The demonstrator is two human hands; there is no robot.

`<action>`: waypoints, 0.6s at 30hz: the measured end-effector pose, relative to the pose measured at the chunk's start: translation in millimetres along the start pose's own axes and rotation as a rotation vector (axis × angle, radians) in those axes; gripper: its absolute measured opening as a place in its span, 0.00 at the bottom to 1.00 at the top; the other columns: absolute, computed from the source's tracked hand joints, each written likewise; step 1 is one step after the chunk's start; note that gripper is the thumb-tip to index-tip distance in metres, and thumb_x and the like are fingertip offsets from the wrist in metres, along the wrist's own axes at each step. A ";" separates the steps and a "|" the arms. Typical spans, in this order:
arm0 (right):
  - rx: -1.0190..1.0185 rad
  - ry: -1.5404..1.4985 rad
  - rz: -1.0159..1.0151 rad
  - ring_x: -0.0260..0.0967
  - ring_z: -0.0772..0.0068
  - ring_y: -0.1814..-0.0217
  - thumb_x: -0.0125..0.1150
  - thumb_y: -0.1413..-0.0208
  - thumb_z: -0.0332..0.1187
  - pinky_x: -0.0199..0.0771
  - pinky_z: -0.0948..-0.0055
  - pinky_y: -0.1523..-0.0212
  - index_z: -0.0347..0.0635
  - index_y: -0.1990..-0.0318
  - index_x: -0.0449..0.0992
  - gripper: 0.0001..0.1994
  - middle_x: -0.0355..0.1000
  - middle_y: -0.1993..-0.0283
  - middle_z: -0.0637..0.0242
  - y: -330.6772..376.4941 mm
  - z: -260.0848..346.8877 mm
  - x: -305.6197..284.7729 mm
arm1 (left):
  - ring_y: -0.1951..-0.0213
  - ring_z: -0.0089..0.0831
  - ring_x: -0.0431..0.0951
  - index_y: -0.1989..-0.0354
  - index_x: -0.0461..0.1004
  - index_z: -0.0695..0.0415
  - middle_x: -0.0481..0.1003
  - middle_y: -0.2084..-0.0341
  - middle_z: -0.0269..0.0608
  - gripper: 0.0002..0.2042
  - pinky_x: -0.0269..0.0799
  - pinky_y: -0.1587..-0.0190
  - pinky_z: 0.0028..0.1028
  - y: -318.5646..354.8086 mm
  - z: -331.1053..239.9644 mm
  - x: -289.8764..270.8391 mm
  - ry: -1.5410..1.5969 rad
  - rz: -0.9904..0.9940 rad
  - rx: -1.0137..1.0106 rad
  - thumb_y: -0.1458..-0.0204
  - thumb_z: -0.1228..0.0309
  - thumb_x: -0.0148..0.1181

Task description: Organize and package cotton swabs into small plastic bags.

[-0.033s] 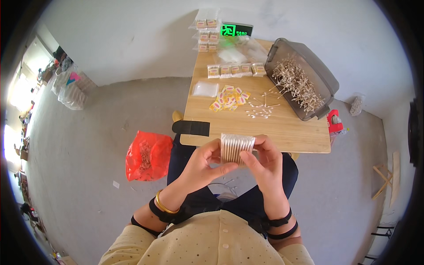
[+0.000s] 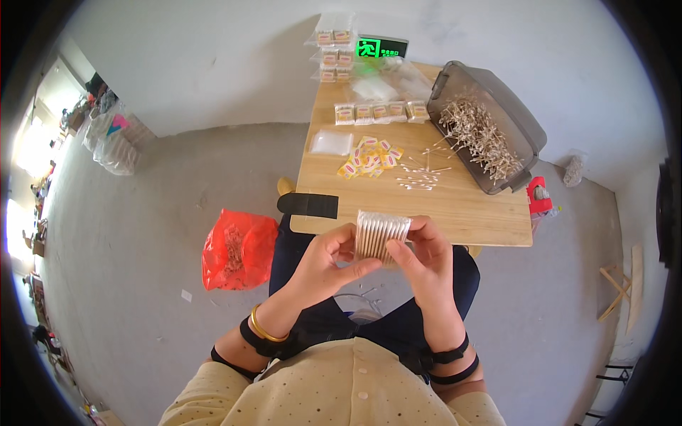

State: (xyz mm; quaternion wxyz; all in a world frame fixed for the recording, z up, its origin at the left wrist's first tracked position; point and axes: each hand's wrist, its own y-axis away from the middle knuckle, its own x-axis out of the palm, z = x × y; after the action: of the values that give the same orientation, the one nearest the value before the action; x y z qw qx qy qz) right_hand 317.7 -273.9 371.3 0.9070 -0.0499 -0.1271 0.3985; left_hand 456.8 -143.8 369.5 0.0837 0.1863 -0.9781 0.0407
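A pack of cotton swabs [image 2: 382, 234], with its row of sticks upright and white tips along the top, is held between both hands just off the table's front edge. My left hand [image 2: 334, 259] grips its left side, thumb low across the front. On the opposite side, my right hand [image 2: 424, 255] closes around the pack with its thumb pressed on the sticks. The fingers behind the pack are partly hidden. Beyond the hands, yellow-and-white printed cards [image 2: 369, 157] lie in a loose pile, and loose cotton swabs [image 2: 419, 177] are scattered beside them.
A grey bin [image 2: 529, 128] of swabs lies tilted at the table's right. Several filled packs [image 2: 379, 113] stand in a row, with bagged packs [image 2: 334, 57] behind. Clear plastic bags [image 2: 331, 143] and a black strap [image 2: 312, 206] lie left. A red bag [image 2: 239, 248] sits on the floor.
The pack's top edge has tipped and risen very slightly. Both hands keep their grip in nearly the same place.
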 end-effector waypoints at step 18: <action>0.380 0.194 0.169 0.66 0.78 0.54 0.58 0.33 0.32 0.64 0.77 0.48 0.38 0.55 0.76 0.07 0.73 0.59 0.70 -12.6 -69.0 -4.4 | 0.74 0.18 0.74 0.54 0.77 0.62 0.78 0.70 0.33 0.16 0.75 0.69 0.22 168.5 141.4 -245.6 -0.157 -1.148 -0.422 0.38 0.59 0.62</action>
State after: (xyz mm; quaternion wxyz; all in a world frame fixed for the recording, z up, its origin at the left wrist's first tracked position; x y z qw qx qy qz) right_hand 342.4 -285.0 306.5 0.8714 0.0731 0.0426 0.4833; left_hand 598.4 84.7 178.4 0.0552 0.6649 -0.7119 -0.2191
